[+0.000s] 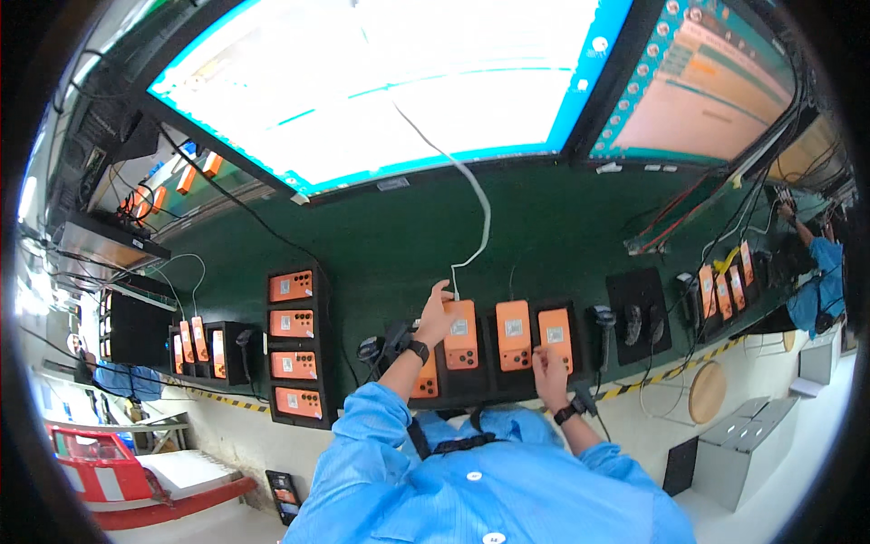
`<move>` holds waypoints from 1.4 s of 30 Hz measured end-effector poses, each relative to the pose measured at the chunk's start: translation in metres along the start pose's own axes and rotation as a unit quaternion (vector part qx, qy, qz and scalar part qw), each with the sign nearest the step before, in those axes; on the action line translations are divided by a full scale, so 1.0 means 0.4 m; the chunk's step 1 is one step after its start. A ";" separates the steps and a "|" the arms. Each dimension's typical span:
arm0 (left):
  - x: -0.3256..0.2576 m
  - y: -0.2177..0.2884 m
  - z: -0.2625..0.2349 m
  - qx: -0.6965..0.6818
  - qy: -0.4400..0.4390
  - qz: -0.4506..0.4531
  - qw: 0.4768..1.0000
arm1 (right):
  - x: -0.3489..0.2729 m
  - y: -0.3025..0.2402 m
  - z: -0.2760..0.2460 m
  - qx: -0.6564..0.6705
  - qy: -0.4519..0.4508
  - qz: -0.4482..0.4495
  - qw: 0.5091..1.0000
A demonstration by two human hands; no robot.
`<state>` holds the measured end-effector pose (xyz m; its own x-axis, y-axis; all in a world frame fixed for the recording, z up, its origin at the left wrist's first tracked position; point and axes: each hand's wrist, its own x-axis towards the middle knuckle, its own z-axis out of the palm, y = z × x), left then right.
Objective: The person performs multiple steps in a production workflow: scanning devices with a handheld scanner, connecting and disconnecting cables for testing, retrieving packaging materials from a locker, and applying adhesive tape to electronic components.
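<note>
1. At bench (562,227) edge, ctr: row of orange phones, backs up, in blk tray (487,358). Long axes run approx. straight away from body, lens end near.
2. Cabled phone (461,335): just R of L hand (436,321), which lies along its far L edge. Wht cable (487,218) drops from monitor (390,82) side to its far short end.
3. Key relation: cable end & phone's long axis approx. in line, meeting at far end; L fingertips right at that junction. L hand clearly nearer; R hand well off, w/ mid phone (513,328) betw.
4. L grip: fingers bent round far L corner, by cable end. Can't tell if pinching plug, phone, or just resting.
5. R hand (549,376): at near L part of R phone (555,334), fingertips on or just over its back. R grip: fingers part-curled; can't tell if it's holding anything.
6. Fourth phone (424,384): left of cabled phone, partly hid. under L forearm; only near part clear.
7. Side tray (328,399), left of L forearm: four phones, long axes crosswise, approx. 90° to cabled phone's. Neither hand on it.
8. Scanner (605,317): R of R phone, upright, apart from R hand.
9. Co-worker's blue sleeve (820,272) far R, well apart from both hands.
</note>
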<state>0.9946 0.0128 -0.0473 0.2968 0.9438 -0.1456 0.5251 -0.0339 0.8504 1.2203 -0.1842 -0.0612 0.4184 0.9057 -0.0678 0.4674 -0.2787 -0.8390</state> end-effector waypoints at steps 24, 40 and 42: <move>-1.344 -0.728 -0.301 -0.172 0.301 -0.344 0.873 | -0.448 -0.743 0.802 0.039 -0.405 -0.382 0.830; -1.875 -1.072 -0.079 -0.328 0.536 -0.554 0.546 | -0.701 -1.171 1.661 0.130 -0.509 -0.310 0.792; -1.880 -1.093 -0.189 -0.305 0.538 -0.553 0.558 | -0.588 -1.207 1.802 0.154 -0.421 -0.299 0.843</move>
<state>0.4815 -0.6572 -0.2714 -0.7624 -0.0611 -0.6442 -0.5549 0.5740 0.6022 0.3348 -0.0325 -0.0296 -0.5809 0.7967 0.1671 0.1204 0.2871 -0.9503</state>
